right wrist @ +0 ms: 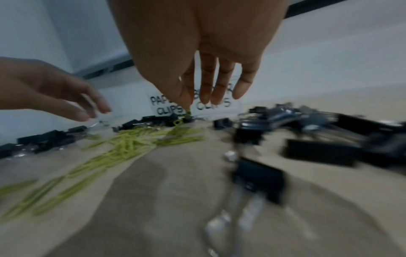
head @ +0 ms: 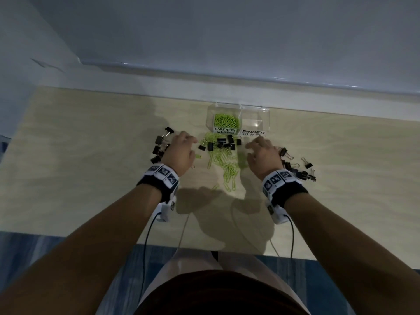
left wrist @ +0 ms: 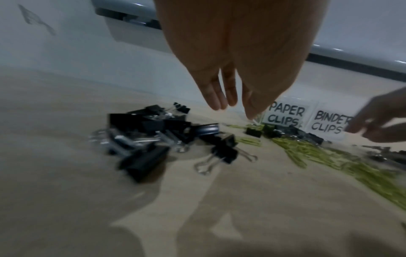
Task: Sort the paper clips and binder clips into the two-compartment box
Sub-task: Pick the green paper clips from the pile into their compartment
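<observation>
A clear two-compartment box stands at the table's far edge. Its left compartment, labelled PAPER CLIPS, holds green paper clips. The right one, labelled BINDER CLIPS, looks empty. Loose green paper clips lie in front of the box, with black binder clips among them. My left hand hovers left of that pile with its fingers straight and nothing in them. My right hand hovers on the right, its fingers straight too. A green clip shows just below the right thumb tip.
One heap of black binder clips lies left of my left hand, another right of my right wrist. A pale wall ledge runs behind the box. The wooden table ends near my lap.
</observation>
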A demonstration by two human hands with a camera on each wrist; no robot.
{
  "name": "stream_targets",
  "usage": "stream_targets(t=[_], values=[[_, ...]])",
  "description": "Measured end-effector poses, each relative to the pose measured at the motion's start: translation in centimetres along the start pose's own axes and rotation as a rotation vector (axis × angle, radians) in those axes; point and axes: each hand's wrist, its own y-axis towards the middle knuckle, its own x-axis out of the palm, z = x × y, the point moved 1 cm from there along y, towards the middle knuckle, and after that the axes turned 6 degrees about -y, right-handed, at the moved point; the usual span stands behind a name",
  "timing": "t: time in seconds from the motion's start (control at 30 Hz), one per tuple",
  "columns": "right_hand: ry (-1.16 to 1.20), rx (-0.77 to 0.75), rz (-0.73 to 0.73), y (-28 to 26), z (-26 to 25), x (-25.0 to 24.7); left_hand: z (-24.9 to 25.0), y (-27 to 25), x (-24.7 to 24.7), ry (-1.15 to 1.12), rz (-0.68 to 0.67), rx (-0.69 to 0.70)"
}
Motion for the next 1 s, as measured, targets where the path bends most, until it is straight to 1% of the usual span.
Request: stream_targets(t=[0.03,0.1,0.2,0.27,0.37,0.47,0.53,0.6,0.67,0.73,0.77,0.8,0.87,0.93,0.97,1.0], values=[[0.014,-0.044,-0.019,0.5,-0.9,0.1,0.7,0.6,0.4,-0.003,-0.063,0.017],[-0.006,-0.081,-0.064,1.4,-2.4,0.5,1.7,1.5,1.2,0.031,-0.128,0.011],[-0.095,-0.053,-0.154,2.2,-3.2,1.0,2.1,2.2,1.8,0.077,-0.148,-0.055],[-0.119,-0.039,-0.142,2.1,-3.2,1.2,2.2,2.3,1.9,0.089,-0.134,-0.078],[-0.089,-0.046,-0.089,1.8,-2.9,1.5,2.0,2.0,2.2,0.072,-0.097,-0.072],[-0.077,-0.088,-0.047,1.5,-2.5,1.9,1.7,1.6,2.3,-0.005,-0.058,-0.041],[-0.038,-0.130,-0.024,1.2,-2.1,2.0,1.5,1.4,2.1,-0.048,0.004,0.000],[-0.007,-0.156,-0.018,0.9,-1.6,1.9,0.9,1.2,1.4,-0.073,0.108,0.027],[0.026,-0.169,-0.003,0.6,-1.1,1.6,-0.2,1.1,0.4,-0.034,0.197,-0.007],[0.075,-0.196,0.021,0.2,-0.8,1.3,-1.1,1.1,-0.4,0.093,0.222,-0.107],[0.098,-0.208,0.030,0.0,-0.6,1.1,-1.2,1.2,-0.7,0.145,0.208,-0.145],[0.113,-0.217,0.040,-0.3,-0.5,0.9,-1.0,1.3,-0.7,0.158,0.175,-0.145],[0.133,-0.215,0.054,-0.7,0.1,0.6,0.2,1.8,-0.3,0.088,0.071,-0.033],[0.162,-0.184,0.081,-1.1,1.1,0.3,1.8,2.2,0.8,0.010,-0.075,0.083],[0.179,-0.156,0.108,-1.3,1.7,0.1,2.6,2.4,1.5,0.003,-0.140,0.107],[0.199,-0.119,0.140,-1.5,2.5,0.0,3.1,2.6,2.1,0.012,-0.178,0.114]])
